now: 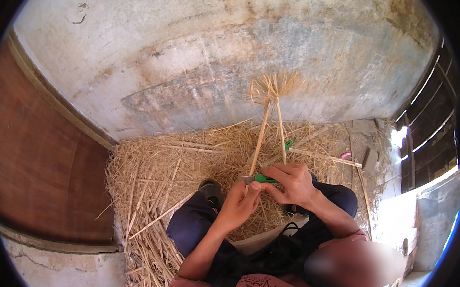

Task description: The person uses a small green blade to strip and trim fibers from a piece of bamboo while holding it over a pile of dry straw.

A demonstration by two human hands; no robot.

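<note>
My right hand is closed around the green handle of a small knife. Its short pale blade points left, toward the fingers of my left hand. That hand is closed at the lower end of a straw-coloured stick, its thumb close to the blade. Upward from there the stick leans toward the wall, its far end split into a fan of thin strips. A second similar stick rises beyond my right hand and meets the same fan; its lower end is hidden behind that hand.
Loose straw-like shavings and strips cover the floor around my bent legs. A green object lies among them beyond my hands. A stained wall stands ahead, a brown panel at left, dark slats at right, and a block nearby.
</note>
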